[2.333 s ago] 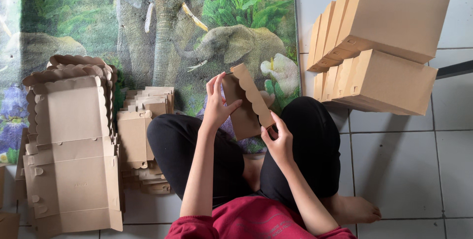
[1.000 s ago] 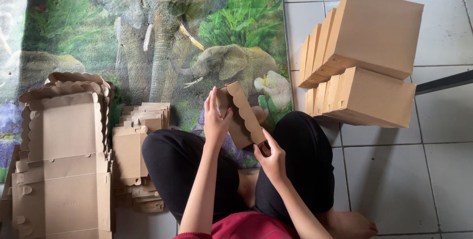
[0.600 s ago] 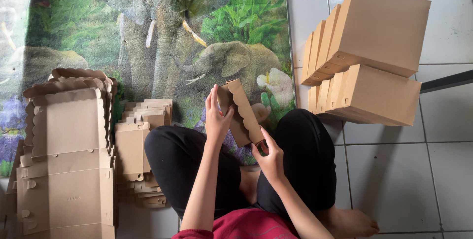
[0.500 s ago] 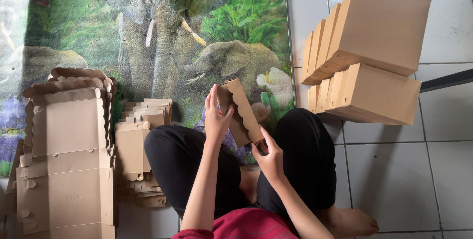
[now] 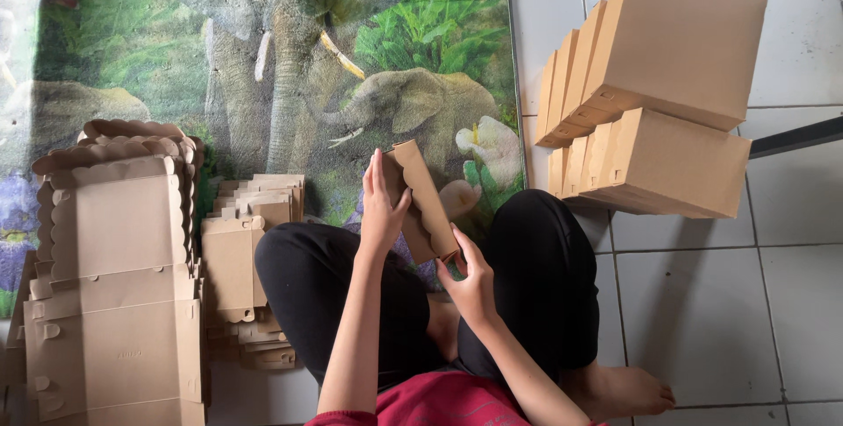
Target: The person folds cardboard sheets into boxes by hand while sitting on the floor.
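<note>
I see an elephant-print mat [image 5: 263, 57] on white floor tiles [image 5: 702, 303], a stack of folded boxes [image 5: 667, 101] on the right, flat cardboard sheets [image 5: 114, 285] on the left. Over my lap, the half-folded box [image 5: 421, 202] now stands steeper than a moment ago. My left hand [image 5: 382, 206] is wrapped over its upper side; my right hand [image 5: 470, 281] pinches its lower corner.

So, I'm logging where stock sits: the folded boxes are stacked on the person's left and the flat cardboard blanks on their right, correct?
Reversed. The head view shows the folded boxes stacked on the person's right, on the tiles, and the flat cardboard blanks on their left.
</note>
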